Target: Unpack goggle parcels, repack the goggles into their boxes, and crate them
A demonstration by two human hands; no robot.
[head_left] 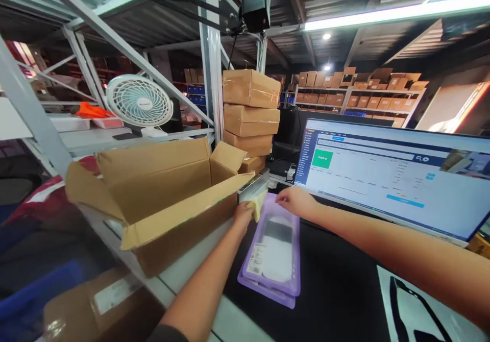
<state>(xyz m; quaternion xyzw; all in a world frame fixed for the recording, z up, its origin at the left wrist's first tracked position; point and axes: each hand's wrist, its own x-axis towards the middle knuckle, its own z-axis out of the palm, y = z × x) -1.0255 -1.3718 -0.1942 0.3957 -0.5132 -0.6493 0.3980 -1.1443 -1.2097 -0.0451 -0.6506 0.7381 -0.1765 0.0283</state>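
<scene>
Purple pouches (271, 260) stacked on black mat (337, 291), beside open cardboard box (164, 199) at worktop's left edge.
Left hand (244, 213) closed on yellow piece (257, 206), possibly cloth; right hand (294, 201) touches pouches' far end, grip not discernible.

The pouches (270, 252) are translucent lilac with a darker purple rim. The top one shows a grey and white panel inside and carries a white label (255, 265) with black print. The piece (258, 206) pinched in the left hand (243, 213) is pale yellow. The open box (164, 199) and the stacked boxes (250, 110) are plain brown cardboard. The worktop (337, 291) is black with a white edge. The monitor (394, 178) shows white with blue bars and a green square. The fan (139, 101) is white.
</scene>
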